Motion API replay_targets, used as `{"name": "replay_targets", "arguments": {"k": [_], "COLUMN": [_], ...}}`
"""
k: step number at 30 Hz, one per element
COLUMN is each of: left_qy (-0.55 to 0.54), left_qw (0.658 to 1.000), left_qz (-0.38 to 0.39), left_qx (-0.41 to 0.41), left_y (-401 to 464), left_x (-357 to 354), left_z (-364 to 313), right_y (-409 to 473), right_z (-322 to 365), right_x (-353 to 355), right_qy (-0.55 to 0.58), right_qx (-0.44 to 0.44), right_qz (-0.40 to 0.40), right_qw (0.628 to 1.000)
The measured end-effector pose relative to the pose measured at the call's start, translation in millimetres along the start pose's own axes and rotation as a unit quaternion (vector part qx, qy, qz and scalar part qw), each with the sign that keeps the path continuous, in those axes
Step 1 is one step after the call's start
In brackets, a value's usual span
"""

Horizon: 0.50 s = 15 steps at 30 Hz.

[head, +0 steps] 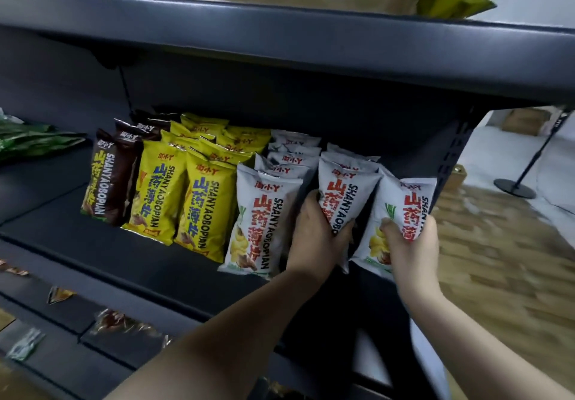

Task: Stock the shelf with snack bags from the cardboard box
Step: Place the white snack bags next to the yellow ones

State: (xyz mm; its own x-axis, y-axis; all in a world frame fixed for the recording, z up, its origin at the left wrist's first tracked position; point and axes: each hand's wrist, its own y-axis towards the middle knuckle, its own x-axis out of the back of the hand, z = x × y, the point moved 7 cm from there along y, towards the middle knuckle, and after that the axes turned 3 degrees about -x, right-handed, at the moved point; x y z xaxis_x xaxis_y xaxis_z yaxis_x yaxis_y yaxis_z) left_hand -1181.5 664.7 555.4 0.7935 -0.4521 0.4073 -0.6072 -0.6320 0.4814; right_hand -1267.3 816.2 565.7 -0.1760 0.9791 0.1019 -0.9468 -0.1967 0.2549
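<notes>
Both grips hold white snack bags: left hand [314, 231] on one bag [345, 191], right hand [410, 244] on another [401, 213], at the dark shelf's [93, 244] right end. Beside them stand brown [107, 178], yellow [186, 194] and white rows [267, 213], three brown showing. Wood-pattern floor [497, 259] lies right.

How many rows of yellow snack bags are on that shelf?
2. The left yellow row stands beside the brown bags; the right yellow row stands beside the white bags. Bags farther back are partly hidden, so the number per row is unclear.
</notes>
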Motion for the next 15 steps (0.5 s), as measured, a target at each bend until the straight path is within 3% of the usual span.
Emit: {"name": "replay_targets", "arguments": {"k": [7, 11, 15], "left_qy": [0.081, 0.165, 0.180], "left_qw": [0.996, 0.986, 0.979], "left_qz": [-0.018, 0.013, 0.053], "left_qx": [0.019, 0.035, 0.079], "left_y": [15.0, 11.1, 10.2], "left_x": [-19.2, -32.7, -37.8], "left_z": [10.4, 18.6, 24.1], "right_y": [11.0, 14.0, 15.2], "right_z": [-15.0, -19.2, -20.4], "right_x": [2.0, 3.8, 3.2], "right_qy": [0.002, 0.022, 0.034], "right_qx": [0.004, -0.001, 0.001], "right_qz": [0.001, -0.005, -0.011], "right_qw": [1.000, 1.000, 0.999]}}
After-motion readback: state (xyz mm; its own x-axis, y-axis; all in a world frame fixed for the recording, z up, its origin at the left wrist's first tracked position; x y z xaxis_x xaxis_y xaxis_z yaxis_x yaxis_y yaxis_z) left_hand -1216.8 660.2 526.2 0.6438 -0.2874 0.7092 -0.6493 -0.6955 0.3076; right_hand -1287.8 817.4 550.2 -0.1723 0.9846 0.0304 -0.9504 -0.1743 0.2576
